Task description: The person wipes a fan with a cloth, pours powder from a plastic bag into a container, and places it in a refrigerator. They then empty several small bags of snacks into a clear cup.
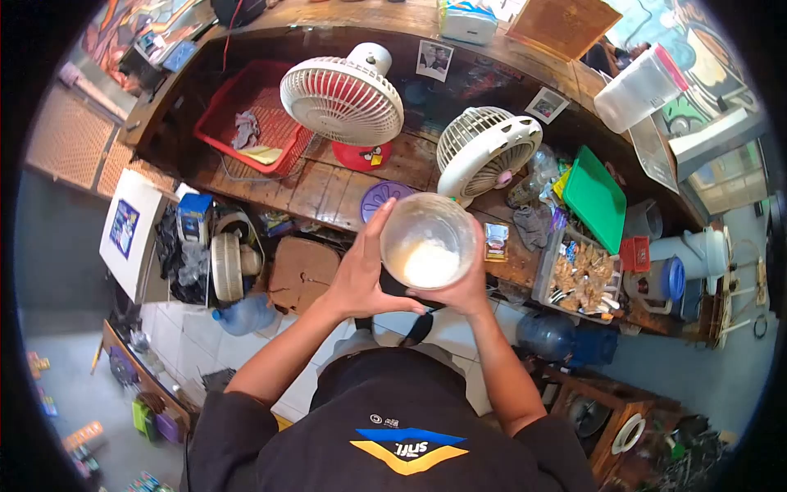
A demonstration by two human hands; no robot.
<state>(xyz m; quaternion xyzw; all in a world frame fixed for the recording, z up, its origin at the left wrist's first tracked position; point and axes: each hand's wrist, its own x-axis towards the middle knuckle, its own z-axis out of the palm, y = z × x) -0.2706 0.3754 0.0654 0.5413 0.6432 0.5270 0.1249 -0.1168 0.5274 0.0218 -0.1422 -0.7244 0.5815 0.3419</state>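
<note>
Between my two hands is a round, translucent plastic jar (pixel 447 215), its open top facing me. White powder (pixel 432 264) lies at the bottom, gathered on the near side. My left hand (pixel 361 275) cups the jar's left wall, the thumb stretched out below it. Wrapped around the right and near side is my right hand (pixel 469 287), its fingers partly hidden behind the jar. A purple round lid (pixel 385 199) lies on the wooden counter (pixel 328 190) just beyond my left fingertips. Right of the jar, a small printed sachet (pixel 496 242) rests on the counter.
Two white fans, one on a red base (pixel 361 156) and a tilted one (pixel 489 152), stand behind the jar. At the left is a red basket (pixel 215 123). To the right are a green lid (pixel 594 199) and a cluttered tray (pixel 616 307). A blue water bottle (pixel 246 314) stands below the counter.
</note>
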